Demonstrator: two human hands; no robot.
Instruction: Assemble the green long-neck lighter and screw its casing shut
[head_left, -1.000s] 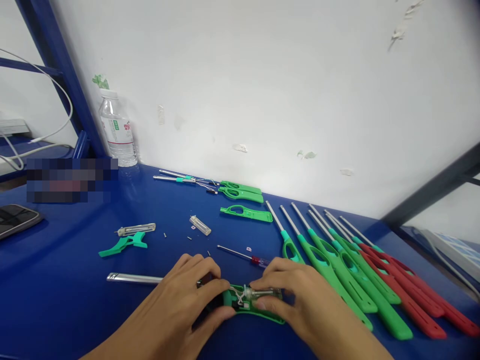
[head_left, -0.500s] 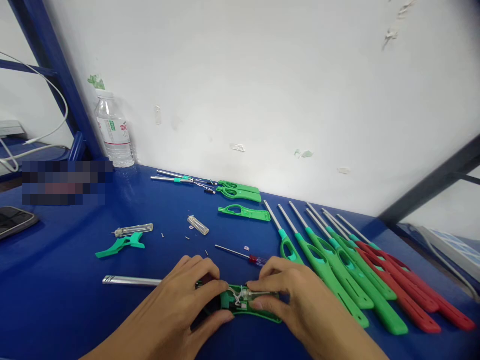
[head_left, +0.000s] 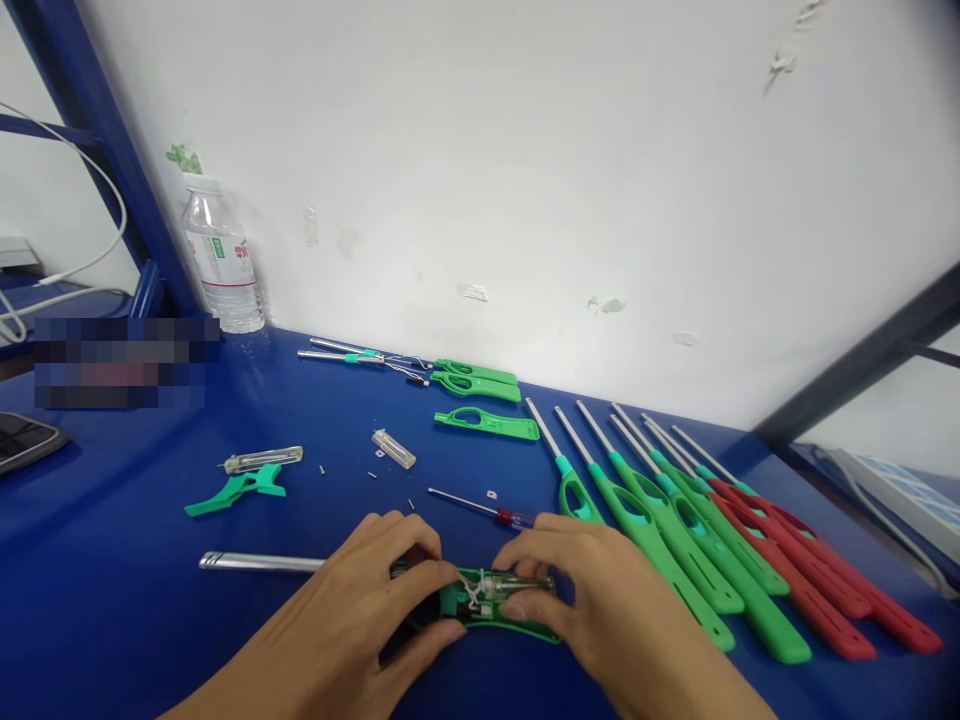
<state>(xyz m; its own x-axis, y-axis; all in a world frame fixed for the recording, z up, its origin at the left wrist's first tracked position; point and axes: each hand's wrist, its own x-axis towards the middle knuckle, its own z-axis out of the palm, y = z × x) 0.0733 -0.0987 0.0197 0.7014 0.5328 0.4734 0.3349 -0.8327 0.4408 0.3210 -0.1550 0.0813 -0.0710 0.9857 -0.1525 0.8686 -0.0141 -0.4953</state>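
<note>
Both hands at work on one opened green lighter

The opened green plastic lighter with a long silver metal rod [head_left: 262,563] lies at the front of the blue table [head_left: 112,620], between the two hands. The left hand [head_left: 367,590] has its thumb and index finger pinched on the shell where the rod meets the handle. The right hand [head_left: 596,595] has its fingers closed around a clear plastic fuel cartridge [head_left: 519,586] in the handle end; thin white wires [head_left: 472,592] lie just beside it.

The step in hand looks like a fine adjustment of that cartridge; whether inward or outward, I cannot tell. The next move probably calls for a firm left grip and a light right one, with the wires free of pinching.

Counted: at right, eight whole long-necked lighters, five green [head_left: 754,598] and three red [head_left: 825,611]. Toward the wall, three green plastic handle shells [head_left: 495,427] and two loose silver rods with wires [head_left: 322,355]. Mid-table, two more clear cartridges [head_left: 394,450], one teal plastic trigger piece [head_left: 240,489], three tiny metal pins or screws [head_left: 372,475], two small pale bits [head_left: 491,494], and one red-handled screwdriver [head_left: 502,515], partly behind the right hand.
</note>
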